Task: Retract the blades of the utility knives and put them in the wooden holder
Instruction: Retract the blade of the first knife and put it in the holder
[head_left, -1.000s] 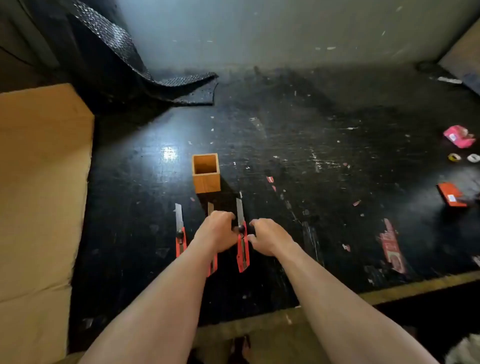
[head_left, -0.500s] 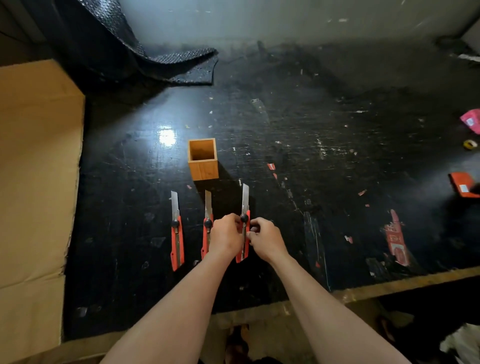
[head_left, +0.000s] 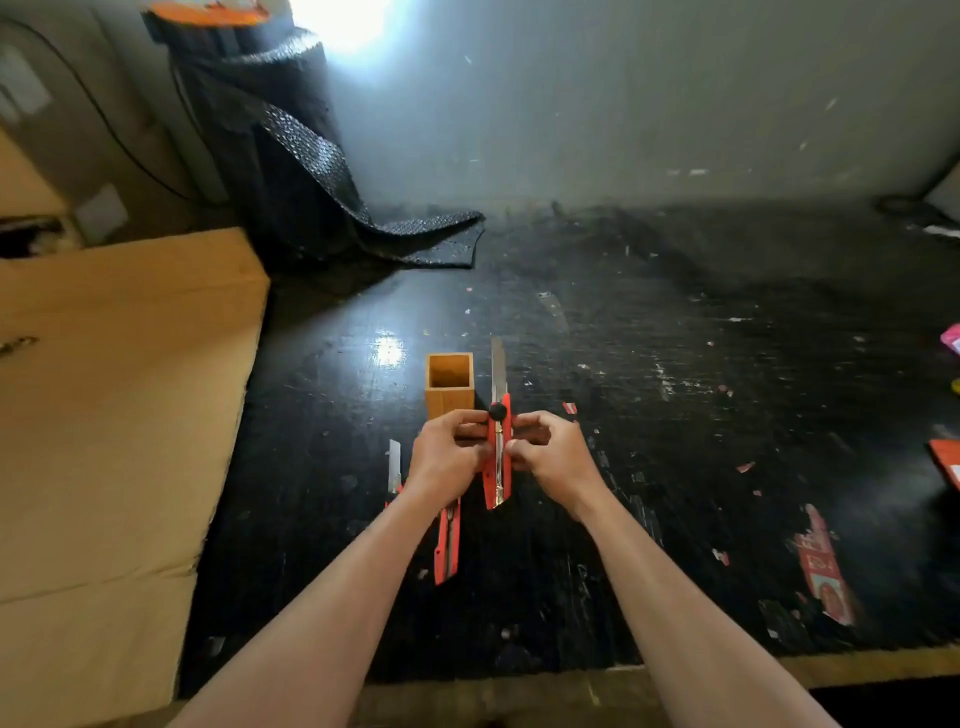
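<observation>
I hold a red utility knife (head_left: 497, 457) upright above the black table, its long blade extended and pointing away from me. My left hand (head_left: 445, 457) grips its left side and my right hand (head_left: 550, 454) pinches its right side. The black slider knob sits near the top of the handle. The square wooden holder (head_left: 449, 385) stands empty just behind my left hand. A second red knife (head_left: 448, 545) lies on the table under my left wrist. A third knife (head_left: 394, 467) with its blade out lies further left, its handle mostly hidden by my left arm.
A large cardboard sheet (head_left: 114, 415) covers the left side. A roll of black textured matting (head_left: 291, 171) stands at the back left. Red and pink scraps (head_left: 823, 566) lie on the right of the scuffed black table (head_left: 675, 415). A wooden edge strip (head_left: 857, 662) runs along the table's front.
Both hands have lifted the rightmost knife off the table and raised it upright in front of the holder. The camera has tilted up, showing more of the wall.
</observation>
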